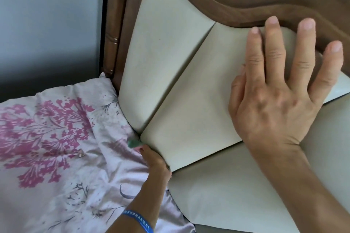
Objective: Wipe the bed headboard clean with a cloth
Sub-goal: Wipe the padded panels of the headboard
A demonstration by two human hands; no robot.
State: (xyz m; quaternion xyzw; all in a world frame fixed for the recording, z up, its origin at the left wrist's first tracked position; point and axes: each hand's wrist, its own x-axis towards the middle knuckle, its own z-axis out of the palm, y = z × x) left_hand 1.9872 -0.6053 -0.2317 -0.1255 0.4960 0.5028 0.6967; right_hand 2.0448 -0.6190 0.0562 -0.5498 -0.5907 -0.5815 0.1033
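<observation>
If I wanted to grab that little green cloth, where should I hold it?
Probably the green tip poking out above the left hand, the only part showing. Pinch it from the pillow side, since the cream headboard panel blocks the other side. The rest is tucked down in the gap.

Floral pink-and-white pillow at eight o'clock, plain grey wall at ten o'clock, blue wristband at six o'clock, below the pillow's edge
</observation>
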